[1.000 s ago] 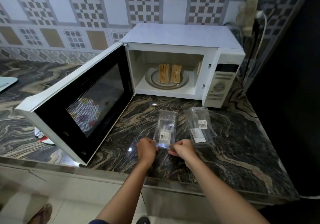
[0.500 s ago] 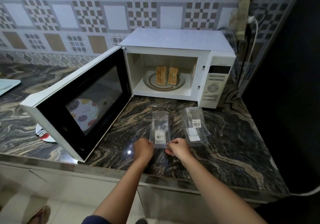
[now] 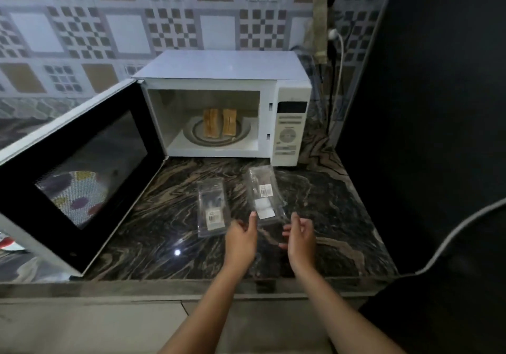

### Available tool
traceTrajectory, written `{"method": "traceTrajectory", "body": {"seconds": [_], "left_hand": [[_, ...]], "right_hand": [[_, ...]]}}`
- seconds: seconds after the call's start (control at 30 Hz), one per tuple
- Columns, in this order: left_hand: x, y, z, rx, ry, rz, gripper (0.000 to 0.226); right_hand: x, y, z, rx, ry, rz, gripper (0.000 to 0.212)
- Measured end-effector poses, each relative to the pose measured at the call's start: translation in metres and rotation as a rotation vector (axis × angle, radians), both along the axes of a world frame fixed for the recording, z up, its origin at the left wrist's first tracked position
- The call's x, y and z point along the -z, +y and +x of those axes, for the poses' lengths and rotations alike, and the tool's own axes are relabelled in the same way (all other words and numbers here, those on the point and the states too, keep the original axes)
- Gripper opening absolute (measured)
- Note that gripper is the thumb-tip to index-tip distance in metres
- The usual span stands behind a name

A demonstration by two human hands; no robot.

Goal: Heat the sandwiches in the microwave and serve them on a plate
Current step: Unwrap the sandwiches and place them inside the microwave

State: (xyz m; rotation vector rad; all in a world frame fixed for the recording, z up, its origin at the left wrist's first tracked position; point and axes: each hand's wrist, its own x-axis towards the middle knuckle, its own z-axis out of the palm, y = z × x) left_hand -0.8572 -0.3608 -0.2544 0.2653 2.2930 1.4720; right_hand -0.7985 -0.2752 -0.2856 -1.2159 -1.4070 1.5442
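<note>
Our left hand (image 3: 241,240) and our right hand (image 3: 299,240) hover low over the countertop (image 3: 328,216), both with fingers loosely spread and gripping nothing. Between them lies the near end of the right clear pack (image 3: 264,197). The left hand's fingertips reach its near left corner, though we cannot tell whether they touch it. This pack lies flat and carries a barcode sticker and a white label, and we see nothing else inside it. Just beside it, to the left, the left clear pack (image 3: 213,208) lies flat too, with a barcode sticker near its front end; its contents are too blurred for us to make out. Behind both packs stands the microwave (image 3: 227,66), its door (image 3: 74,167) swung wide to the left. Inside, on the round turntable plate (image 3: 191,134), the two sandwiches (image 3: 210,122) stand on edge, side by side and close together. The control panel (image 3: 287,131) sits to the right of the cavity
</note>
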Motion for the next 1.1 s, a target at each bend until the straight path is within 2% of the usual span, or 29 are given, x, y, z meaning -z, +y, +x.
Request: {"method": "traceTrajectory", "body": {"seconds": [0.07, 0.1, 0.17, 0.23, 0.3, 0.37, 0.4, 0.47, 0.5, 0.53, 0.63, 0.8, 1.1], "left_hand": [[0.005, 0.012, 0.003, 0.011, -0.182, -0.016, 0.090], [0.008, 0.017, 0.003, 0.019, -0.245, -0.017, 0.103], [0.009, 0.025, 0.002, 0.013, -0.312, 0.015, 0.112], [0.011, 0.032, -0.005, 0.003, -0.362, 0.043, 0.132], [0.020, 0.039, -0.012, -0.005, -0.395, 0.062, 0.139], [0.026, 0.043, -0.018, -0.026, -0.417, 0.080, 0.129], [0.026, 0.044, -0.020, -0.031, -0.420, 0.109, 0.116], [0.028, 0.048, -0.023, -0.055, -0.405, 0.168, 0.066], [0.031, 0.049, -0.025, -0.066, -0.400, 0.187, 0.047], [0.034, 0.050, -0.026, -0.080, -0.386, 0.182, 0.039], [0.039, 0.048, -0.028, -0.125, -0.402, 0.191, 0.032], [0.041, 0.041, -0.028, -0.157, -0.465, 0.274, 0.014], [0.042, 0.032, -0.021, -0.188, -0.434, 0.184, 0.017]], "right_hand": [[-0.010, 0.013, 0.003, -0.044, -0.047, -0.085, 0.028], [-0.016, 0.019, 0.003, -0.098, -0.071, -0.159, 0.035], [-0.026, 0.027, 0.001, -0.217, -0.090, -0.305, 0.049], [-0.027, 0.035, -0.004, -0.304, -0.144, -0.359, 0.062], [-0.027, 0.041, -0.011, -0.360, -0.174, -0.396, 0.073], [-0.027, 0.047, -0.018, -0.401, -0.180, -0.430, 0.069], [-0.026, 0.050, -0.021, -0.417, -0.172, -0.444, 0.058], [-0.023, 0.052, -0.026, -0.420, -0.169, -0.438, 0.030], [-0.019, 0.052, -0.028, -0.417, -0.180, -0.416, 0.024], [-0.015, 0.053, -0.029, -0.413, -0.184, -0.401, 0.020], [-0.005, 0.055, -0.028, -0.384, -0.169, -0.415, 0.013], [0.001, 0.059, -0.019, -0.353, -0.200, -0.424, 0.019], [0.003, 0.056, -0.012, -0.350, -0.294, -0.293, 0.021]]}}
